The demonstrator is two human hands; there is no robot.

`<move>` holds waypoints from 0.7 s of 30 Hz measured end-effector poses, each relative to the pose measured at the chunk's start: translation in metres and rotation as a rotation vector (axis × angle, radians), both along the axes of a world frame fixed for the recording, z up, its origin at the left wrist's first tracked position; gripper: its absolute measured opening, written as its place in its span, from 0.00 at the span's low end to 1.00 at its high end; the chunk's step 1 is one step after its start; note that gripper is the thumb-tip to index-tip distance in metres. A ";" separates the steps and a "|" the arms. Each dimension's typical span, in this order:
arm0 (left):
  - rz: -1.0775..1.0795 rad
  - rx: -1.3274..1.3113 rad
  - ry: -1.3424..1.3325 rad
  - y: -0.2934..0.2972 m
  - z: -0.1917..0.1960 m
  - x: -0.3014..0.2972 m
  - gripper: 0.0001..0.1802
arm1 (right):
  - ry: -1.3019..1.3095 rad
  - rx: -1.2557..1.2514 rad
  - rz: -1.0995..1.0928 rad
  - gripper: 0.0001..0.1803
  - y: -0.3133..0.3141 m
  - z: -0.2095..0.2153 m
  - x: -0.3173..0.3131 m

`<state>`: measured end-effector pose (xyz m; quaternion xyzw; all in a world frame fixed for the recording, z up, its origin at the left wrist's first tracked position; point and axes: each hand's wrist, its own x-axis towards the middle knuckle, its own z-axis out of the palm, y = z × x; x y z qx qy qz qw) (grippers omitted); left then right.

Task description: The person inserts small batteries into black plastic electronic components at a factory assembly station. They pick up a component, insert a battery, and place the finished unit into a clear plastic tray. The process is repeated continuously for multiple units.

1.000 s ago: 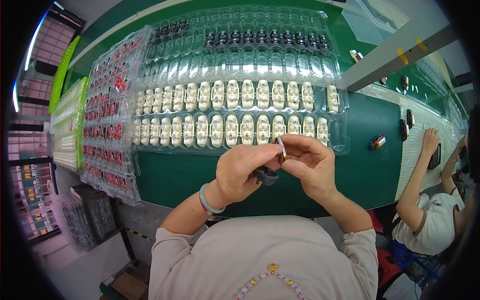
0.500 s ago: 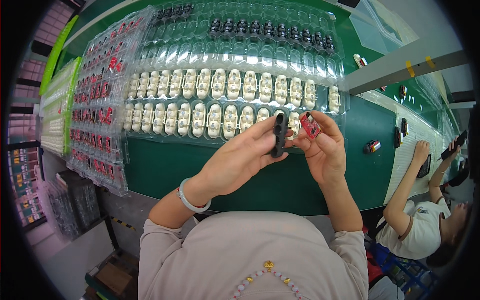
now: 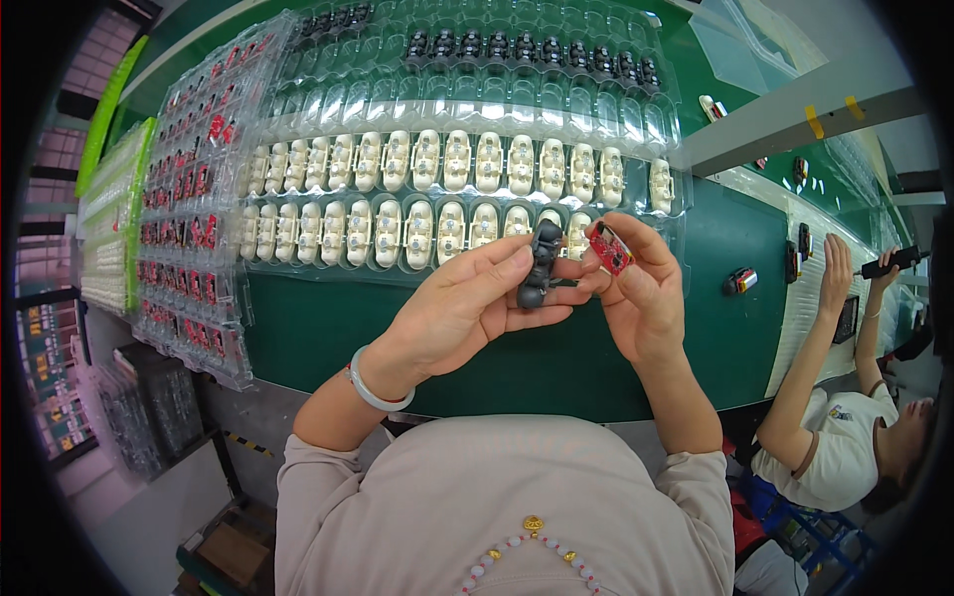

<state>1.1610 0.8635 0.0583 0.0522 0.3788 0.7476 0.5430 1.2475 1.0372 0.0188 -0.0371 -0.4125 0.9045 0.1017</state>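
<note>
Between the thumb and fingers of my left hand [image 3: 477, 298] is a long black plastic housing [image 3: 541, 263], its rounded lobes and cavities turned toward me. My right hand [image 3: 641, 288] pinches a small red circuit board [image 3: 610, 250] close to the housing's right side. The fingertips of both hands nearly meet, and whether board and housing touch I cannot tell. Just beyond my hands lies a clear tray with rows of cream-white housings [image 3: 420, 234], some partly covered by my fingers.
Black parts [image 3: 525, 48] fill some slots of the far clear tray [image 3: 477, 89]. Stacked trays of red boards [image 3: 209, 179] stand left, beside a green-edged tray [image 3: 114, 219]. At right, a small silver-and-red part [image 3: 739, 281] lies near a grey beam [image 3: 805, 129]; a co-worker [image 3: 835, 437] holds a dark tool.
My left hand has turned the black housing, so its lobed face now shows more. The red board has moved slightly left. The co-worker's hands have shifted.
</note>
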 end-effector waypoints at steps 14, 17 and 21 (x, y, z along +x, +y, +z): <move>0.147 0.152 0.108 0.003 -0.004 0.000 0.20 | 0.280 0.834 -0.262 0.26 -0.007 0.012 0.007; 0.176 0.287 -0.121 0.001 -0.008 0.000 0.20 | 0.318 0.968 -0.297 0.26 -0.005 0.011 0.005; 0.164 0.171 -0.020 0.001 -0.011 0.000 0.21 | 0.304 0.963 -0.314 0.26 -0.006 0.009 0.004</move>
